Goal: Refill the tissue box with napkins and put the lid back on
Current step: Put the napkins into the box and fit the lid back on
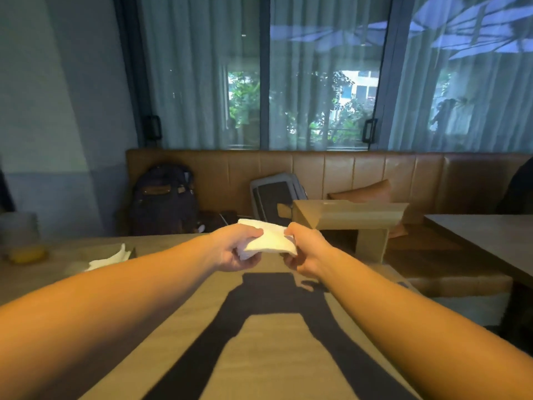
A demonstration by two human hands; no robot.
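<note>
A folded stack of white napkins (269, 241) hangs in the air above the far middle of the wooden table (274, 356). My left hand (235, 249) grips its left end and my right hand (305, 249) pinches its right end. On the table to the left is a low box (130, 252), blurred, with a white napkin (111, 258) sticking out of its top. A light wooden box-shaped piece (349, 216) stands just behind my right hand at the table's far right edge; I cannot tell whether it is the lid.
A glass with a yellow drink (24, 241) stands at the far left of the table. Beyond the table runs a brown leather bench (360, 174) with a dark backpack (164, 197), a grey bag (277, 194) and a cushion (366, 192). A second table (490, 235) is on the right.
</note>
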